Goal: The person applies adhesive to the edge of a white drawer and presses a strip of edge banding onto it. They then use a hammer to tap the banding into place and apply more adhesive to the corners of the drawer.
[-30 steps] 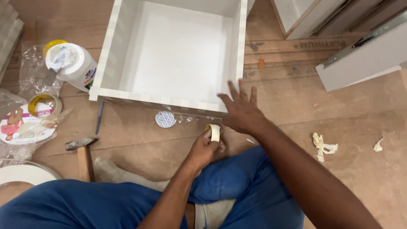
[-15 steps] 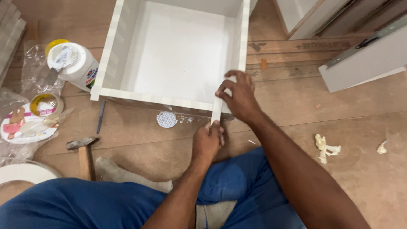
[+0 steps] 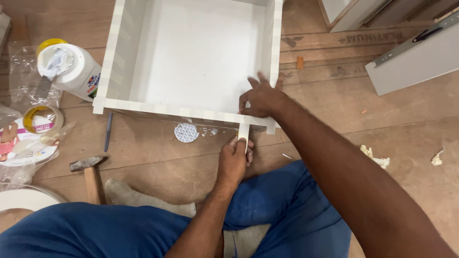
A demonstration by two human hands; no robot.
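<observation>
Right hand point(image 3: 260, 100) spread flat, fingers pressing down; left hand point(image 3: 234, 160) pinched shut (thumb uppermost), forearms converging

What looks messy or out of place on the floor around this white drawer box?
Torn whitish scraps lie on the floor right of the drawer box, small white flecks sit beside a round disc, and the glue tub lies tipped on its side.

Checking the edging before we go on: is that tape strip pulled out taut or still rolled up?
Pulled out. The tape strip runs straight from the left hand up to the drawer box front edge, where the right hand presses it.
</observation>
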